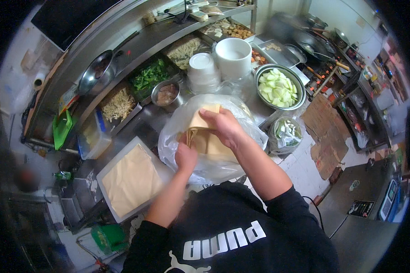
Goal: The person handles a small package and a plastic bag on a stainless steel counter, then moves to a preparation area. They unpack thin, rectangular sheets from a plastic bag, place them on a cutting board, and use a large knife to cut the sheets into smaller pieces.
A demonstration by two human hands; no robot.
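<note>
My left hand and my right hand both grip a folded stack of thin, pale yellow sheets, which look like tofu skin. The right thumb lies on top of the fold, and the left fingers pinch its layered edge. Around and beneath the hands spreads a large clear plastic bag, with more of the pale sheets inside it. To the left, a flat sheet of the same kind lies on a white cutting board or tray.
Behind the bag stand a metal bowl of meat, stacked white containers and a steel bowl of sliced pale green vegetable. A bagged tub of greens sits to the right. Flattened cardboard covers part of the floor.
</note>
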